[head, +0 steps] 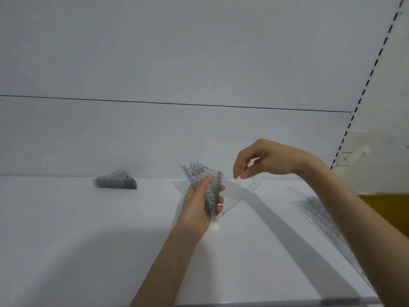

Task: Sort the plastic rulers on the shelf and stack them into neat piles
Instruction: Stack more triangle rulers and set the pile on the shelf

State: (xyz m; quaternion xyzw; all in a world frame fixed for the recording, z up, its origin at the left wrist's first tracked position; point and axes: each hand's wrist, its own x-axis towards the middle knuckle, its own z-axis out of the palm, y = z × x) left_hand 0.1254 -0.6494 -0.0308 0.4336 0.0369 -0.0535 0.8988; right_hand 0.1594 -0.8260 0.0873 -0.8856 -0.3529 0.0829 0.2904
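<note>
Left hand [197, 204] at shelf centre, fingers curled round fan of clear rulers [204, 173], thumb across the front. Right hand [265, 160] above flat clear triangle [239, 193] on shelf [88, 229], fingertips drawn together; whether they pinch anything cannot be told. Neat triangle stack [115, 182] far left; long rulers [318, 213] at right.

I read this as a shop. White shelf [66, 240] at six o'clock, slotted upright [374, 69] at two, stacked rulers [116, 181] at nine.
</note>
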